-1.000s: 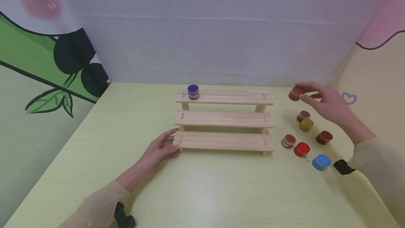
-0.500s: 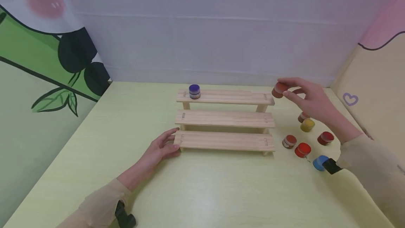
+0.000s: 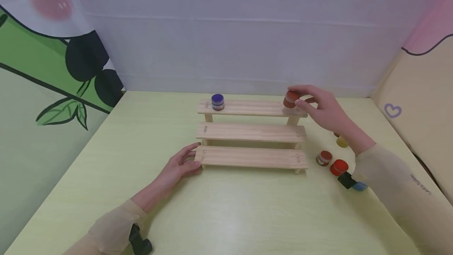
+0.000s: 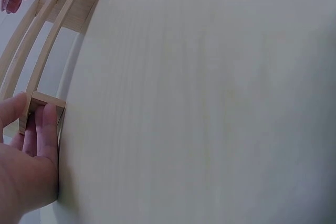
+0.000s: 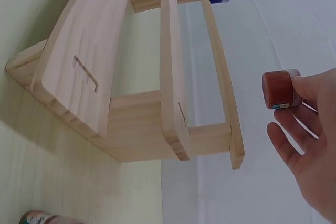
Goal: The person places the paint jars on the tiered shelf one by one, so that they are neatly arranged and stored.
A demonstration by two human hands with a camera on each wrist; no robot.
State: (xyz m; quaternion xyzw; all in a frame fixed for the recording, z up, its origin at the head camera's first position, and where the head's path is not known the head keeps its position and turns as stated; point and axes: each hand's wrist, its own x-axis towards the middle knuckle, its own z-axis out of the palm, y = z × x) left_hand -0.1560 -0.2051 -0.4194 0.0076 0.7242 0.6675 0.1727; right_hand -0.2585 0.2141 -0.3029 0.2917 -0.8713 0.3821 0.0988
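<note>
A three-tier wooden display rack stands on the table. My left hand holds the left end of its lowest board; the left wrist view has the thumb on one side of the board and fingers tucked beneath. Between thumb and fingers, my right hand pinches a small brownish-red paint jar over the right end of the top board. In the right wrist view that jar hangs apart from the top board, tilted. A purple-lidded paint jar sits upright at the top board's left end.
Right of the rack are a brown-red jar, a bright red jar, a yellow jar and a blue jar, the last two partly hidden by the right arm. A pale curtain hangs behind the table.
My right hand has carried the brownish-red paint jar leftward, from beyond the rack to over the top board's right end. My left hand stays at the rack.
</note>
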